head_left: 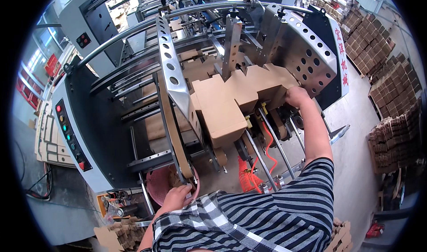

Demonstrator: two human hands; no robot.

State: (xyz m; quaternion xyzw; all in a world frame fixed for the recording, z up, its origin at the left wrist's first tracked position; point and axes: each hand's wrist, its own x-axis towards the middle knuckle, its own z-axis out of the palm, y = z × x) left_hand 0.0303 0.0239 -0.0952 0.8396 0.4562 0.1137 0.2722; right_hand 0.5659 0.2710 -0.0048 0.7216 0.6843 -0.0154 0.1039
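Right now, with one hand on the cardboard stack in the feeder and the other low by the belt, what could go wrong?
1. The right hand presses the stack of cardboard blanks close to the perforated metal side guide; fingers might get pinched there.
2. The left hand sits beside the belt's lower pulley, a possible nip point.
3. The stack leans off the feeder edge, so blanks may slide off.

The stacked blanks are matt brown corrugated cardboard. The perforated guide plates are bare brushed metal (dully shiny), as are the smooth steel rails. The pink basket looks like glossy plastic, the coiled hose like orange rubbery plastic.
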